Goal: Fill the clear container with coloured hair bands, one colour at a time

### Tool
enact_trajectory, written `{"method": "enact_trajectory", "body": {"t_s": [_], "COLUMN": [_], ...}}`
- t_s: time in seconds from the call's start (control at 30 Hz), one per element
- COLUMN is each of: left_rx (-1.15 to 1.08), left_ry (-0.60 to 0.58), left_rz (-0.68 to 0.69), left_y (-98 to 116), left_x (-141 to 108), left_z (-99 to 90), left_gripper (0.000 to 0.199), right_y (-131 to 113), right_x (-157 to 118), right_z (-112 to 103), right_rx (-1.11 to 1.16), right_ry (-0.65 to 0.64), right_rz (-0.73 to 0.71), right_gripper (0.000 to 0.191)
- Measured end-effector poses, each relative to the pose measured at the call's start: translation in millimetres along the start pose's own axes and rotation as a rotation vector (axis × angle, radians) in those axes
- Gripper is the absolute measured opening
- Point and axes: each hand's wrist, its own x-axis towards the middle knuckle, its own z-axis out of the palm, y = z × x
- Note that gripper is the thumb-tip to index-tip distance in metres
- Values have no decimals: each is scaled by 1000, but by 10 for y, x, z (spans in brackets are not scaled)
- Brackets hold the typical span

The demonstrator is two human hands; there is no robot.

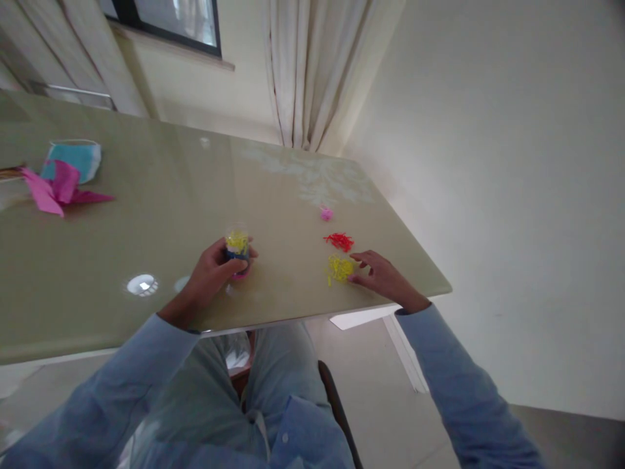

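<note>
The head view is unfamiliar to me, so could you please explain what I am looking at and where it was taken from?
There is no robot here: a person works with two bare hands, and a camera worn on the head looks forward and down at them.

The left hand holds a small clear container with yellow bits showing near its top. The right hand has its fingers at the edge of a yellow pile; whether they grip a piece is too small to tell.

Beyond that pile on the table lie a red pile and a small pink cluster. Far to the left are a pink folded shape and a blue face mask.
</note>
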Motion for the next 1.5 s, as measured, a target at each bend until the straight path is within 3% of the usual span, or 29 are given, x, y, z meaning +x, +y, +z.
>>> {"method": "enact_trajectory", "body": {"t_s": [0.07, 0.33, 0.63, 1.03, 1.17, 1.3, 1.5], "left_rx": [4, 7, 37, 35, 37, 39, 44], "left_ry": [20, 87, 93, 79, 79, 85, 86], "left_rz": [5, 6, 12, -9, -18, -6, -5], "left_y": [4, 21, 35, 51, 58, 50, 71], "left_x": [8, 38, 28, 29, 26, 28, 19], "left_z": [3, 6, 3, 10, 16, 17, 24], "left_gripper": [52, 53, 49, 52, 52, 52, 50], "right_y": [-45, -148, -126, -36, -16, -52, -298], "right_x": [35, 145, 138, 104, 96, 105, 88], "right_z": [12, 1, 34, -45, -9, 19, -31], "right_rx": [-30, -98, -108, -46, 191, 566, 1052], "right_ry": [-45, -107, -5, 148, 218, 277, 294], "right_rz": [22, 4, -108, 17, 165, 313, 366], "right_gripper": [48, 24, 17, 20, 22, 39, 45]}}
